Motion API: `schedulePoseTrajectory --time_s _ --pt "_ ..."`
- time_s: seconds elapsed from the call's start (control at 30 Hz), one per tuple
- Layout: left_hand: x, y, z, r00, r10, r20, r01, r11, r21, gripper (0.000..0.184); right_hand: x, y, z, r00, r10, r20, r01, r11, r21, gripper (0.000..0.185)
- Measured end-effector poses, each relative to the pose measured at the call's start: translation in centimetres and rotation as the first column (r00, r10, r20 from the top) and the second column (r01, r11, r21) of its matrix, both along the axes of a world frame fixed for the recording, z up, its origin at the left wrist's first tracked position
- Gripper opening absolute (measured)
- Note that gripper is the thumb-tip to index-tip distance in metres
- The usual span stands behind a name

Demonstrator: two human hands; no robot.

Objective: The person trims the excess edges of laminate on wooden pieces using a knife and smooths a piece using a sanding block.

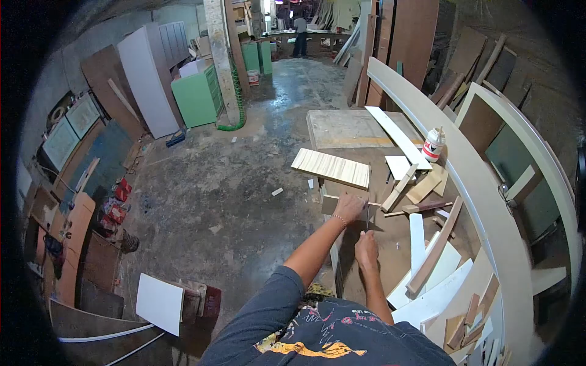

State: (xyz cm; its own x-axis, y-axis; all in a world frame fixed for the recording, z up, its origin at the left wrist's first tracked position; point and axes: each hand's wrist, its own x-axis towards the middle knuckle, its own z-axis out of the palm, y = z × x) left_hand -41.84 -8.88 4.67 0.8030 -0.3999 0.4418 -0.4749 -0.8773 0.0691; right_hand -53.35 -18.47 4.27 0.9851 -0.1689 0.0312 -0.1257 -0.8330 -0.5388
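My left hand is closed over a thin wood strip at the near-left edge of the brown workbench. Just below and right of it, my right hand is closed round the lower end of a thin upright tool, too small to identify, whose narrow dark blade reaches up beside my left hand. Beyond both hands lies a striped light wood board, its left end sticking out past the bench edge.
White and brown offcuts cover the bench's right side, near a white glue bottle. A long curved panel borders the right. Green cabinets stand at the far left. A person stands in the distance.
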Motion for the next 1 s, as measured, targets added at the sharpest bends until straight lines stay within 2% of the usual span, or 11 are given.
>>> schedulePoseTrajectory --time_s 0.13,0.17,0.2,0.23,0.37,0.43,0.53,0.63,0.8,0.9,1.0 --pt "0.0 0.0 0.0 0.999 -0.002 -0.053 0.001 1.0 -0.022 0.011 1.0 -0.4 -0.5 1.0 0.001 -0.009 0.0 1.0 0.012 0.028" --pt "-1.1 0.1 1.4 0.998 0.056 -0.039 -0.052 0.994 0.101 0.009 1.1 -0.4 -0.6 1.0 0.007 -0.007 -0.007 1.0 0.018 0.027" --pt "-0.7 0.2 0.5 0.999 0.027 0.03 -0.029 0.995 0.094 0.008 1.0 -0.4 -0.7 1.0 0.007 -0.008 -0.007 1.0 0.024 0.027" --pt "0.1 0.1 0.0 1.0 0.01 -0.012 -0.008 0.99 0.144 0.009 0.9 -0.5 -0.6 1.0 0.024 0.007 -0.024 0.999 0.039 0.028" --pt "0.3 0.4 0.8 0.998 -0.041 -0.051 0.048 0.99 0.135 0.011 1.1 -0.7 -0.6 0.999 0.022 0.04 -0.025 0.997 0.076 0.03" --pt "0.5 0.5 1.2 0.988 -0.058 -0.144 0.08 0.986 0.149 0.013 1.4 -1.0 -0.4 0.999 0.022 0.042 -0.025 0.996 0.088 0.031" --pt "0.3 0.4 1.3 0.991 -0.065 -0.113 0.074 0.994 0.081 0.015 1.6 -1.5 -0.1 0.999 0.033 0.042 -0.036 0.996 0.079 0.03" --pt "0.4 0.2 1.3 0.98 -0.033 -0.198 0.053 0.994 0.096 0.021 0.9 -1.3 0.3 0.999 0.016 0.029 -0.019 0.994 0.111 0.029" --pt "1.8 0.4 0.1 0.988 -0.045 -0.149 0.065 0.989 0.136 0.018 1.3 -1.3 -0.3 0.998 0.023 0.066 -0.031 0.993 0.116 0.027" --pt "1.2 0.6 1.0 0.995 0.0 -0.099 0.011 0.993 0.114 0.015 1.8 -1.0 -0.1 0.993 0.031 0.113 -0.042 0.995 0.09 0.025" --pt "1.1 0.6 2.4 0.996 -0.061 -0.068 0.071 0.986 0.15 0.015 1.8 -0.9 -0.2 0.994 0.001 0.11 -0.009 0.998 0.064 0.025"
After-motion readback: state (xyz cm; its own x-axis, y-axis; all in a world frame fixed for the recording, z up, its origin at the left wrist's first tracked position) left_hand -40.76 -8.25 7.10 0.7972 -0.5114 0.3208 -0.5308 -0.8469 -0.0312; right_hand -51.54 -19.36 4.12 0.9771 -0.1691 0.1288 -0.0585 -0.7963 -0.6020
